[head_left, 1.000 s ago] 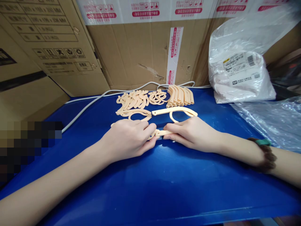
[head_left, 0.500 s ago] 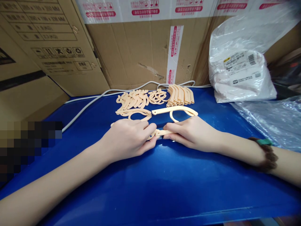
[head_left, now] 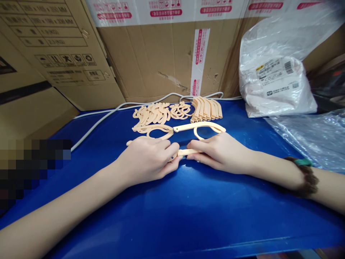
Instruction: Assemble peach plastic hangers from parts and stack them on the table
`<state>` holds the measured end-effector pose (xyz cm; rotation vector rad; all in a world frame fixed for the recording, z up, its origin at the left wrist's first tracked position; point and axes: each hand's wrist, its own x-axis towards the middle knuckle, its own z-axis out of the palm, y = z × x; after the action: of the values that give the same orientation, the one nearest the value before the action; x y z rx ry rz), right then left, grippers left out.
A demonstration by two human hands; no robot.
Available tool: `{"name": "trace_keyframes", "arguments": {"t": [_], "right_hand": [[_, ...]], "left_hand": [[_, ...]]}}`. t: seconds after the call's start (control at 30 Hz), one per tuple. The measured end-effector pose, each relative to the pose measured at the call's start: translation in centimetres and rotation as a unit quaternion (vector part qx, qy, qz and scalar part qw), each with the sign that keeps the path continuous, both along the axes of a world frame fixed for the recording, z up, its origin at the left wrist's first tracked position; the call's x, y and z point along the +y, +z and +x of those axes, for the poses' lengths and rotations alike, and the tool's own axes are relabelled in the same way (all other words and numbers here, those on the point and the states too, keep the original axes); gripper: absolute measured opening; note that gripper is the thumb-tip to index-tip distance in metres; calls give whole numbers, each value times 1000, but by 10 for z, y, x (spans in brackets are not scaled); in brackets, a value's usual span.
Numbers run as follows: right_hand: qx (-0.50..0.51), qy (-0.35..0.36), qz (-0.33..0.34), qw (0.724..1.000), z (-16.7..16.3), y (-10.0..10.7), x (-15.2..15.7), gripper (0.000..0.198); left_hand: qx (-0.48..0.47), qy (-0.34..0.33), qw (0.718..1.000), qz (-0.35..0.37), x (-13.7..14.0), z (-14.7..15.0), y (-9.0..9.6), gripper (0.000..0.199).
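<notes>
My left hand [head_left: 151, 156] is closed in a pinch around the left end of a beige plastic strip, which looks like a folding clothes hanger part. Between my hands a short stretch of this hanger part [head_left: 183, 152] shows, with a joint by my left fingertips. My right hand [head_left: 222, 153] pinches its right side between thumb and fingers. My fingers cover most of it. Just behind lie a long curved hanger arm [head_left: 188, 126] with a ring-shaped piece [head_left: 197, 134] and, further left, more joined curved pieces [head_left: 152, 127].
At the back lie piles of S-curved pieces [head_left: 152, 113], thin rings [head_left: 180, 110] and stacked curved arms [head_left: 206, 109]. A white cable [head_left: 99, 127] runs behind them on the blue table [head_left: 172, 216]. Cardboard boxes [head_left: 159, 54] wall the back; a white plastic bag [head_left: 277, 82] stands right.
The strip between my hands has shifted slightly, and its jointed end now sits closer against my left fingertips. Both hands stay almost in place.
</notes>
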<state>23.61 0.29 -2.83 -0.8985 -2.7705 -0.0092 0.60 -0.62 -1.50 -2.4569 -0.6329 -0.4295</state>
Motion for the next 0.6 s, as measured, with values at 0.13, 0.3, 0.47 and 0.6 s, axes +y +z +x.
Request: {"name": "trace_keyframes", "arguments": {"t": [0.13,0.3,0.47,0.6], "right_hand": [[13,-1,38,999,0,0,-1,39],[65,-15,92,994,-1,1,-1,34],[135,-81,186,970,3,6,1,26],[199,-145,170,954,7,7,7,21]], "left_hand": [[4,7,1000,2,1,-1,1,31],[-14,37,999,11,2,-5,5,27],[-14,98,995,26,4,-9,8,27],[-24,115,992,53,6,-10,8,28]]}}
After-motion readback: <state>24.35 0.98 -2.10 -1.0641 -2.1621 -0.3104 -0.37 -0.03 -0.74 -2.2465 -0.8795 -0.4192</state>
